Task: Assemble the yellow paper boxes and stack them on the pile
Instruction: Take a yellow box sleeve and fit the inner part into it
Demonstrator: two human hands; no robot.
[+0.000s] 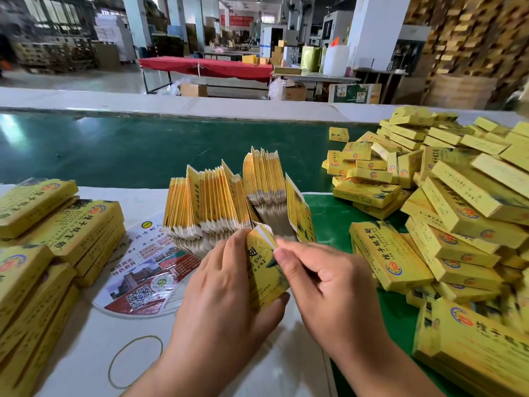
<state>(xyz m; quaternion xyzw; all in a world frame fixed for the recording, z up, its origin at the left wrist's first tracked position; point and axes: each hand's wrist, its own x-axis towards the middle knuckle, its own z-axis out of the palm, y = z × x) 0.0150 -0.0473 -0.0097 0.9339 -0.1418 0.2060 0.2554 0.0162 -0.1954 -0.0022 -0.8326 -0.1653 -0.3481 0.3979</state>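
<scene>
My left hand (229,285) grips the yellow paper box (264,270) now in work, thumb under its near end and fingers wrapped behind its printed face. My right hand (323,282) pinches the top end flap of the same box between thumb and forefinger. The box stands nearly upright between both hands, its white inner edge showing at the top; I judge the end closure as not yet tucked.

A rubber band (134,362) lies loose on the white work surface (86,339), near and to the left of my left wrist. A printed round fan (146,270) lies flat just left of my left hand.

Directly beyond my fingertips stands the supply of flat blanks (226,204), packed on edge in fanned rows. This supply is large, so much of the task remains.

Right of my right hand, the pile of assembled boxes (446,210) spreads across the green belt (114,150) and extends past the frame edge. It holds many finished boxes, loosely heaped rather than squared. Left of my left hand, more boxes (51,233) lie in neater stacks; whether these are assembled I cannot tell.

Status: many units done, one in hand, its placement on the pile outstanding
</scene>
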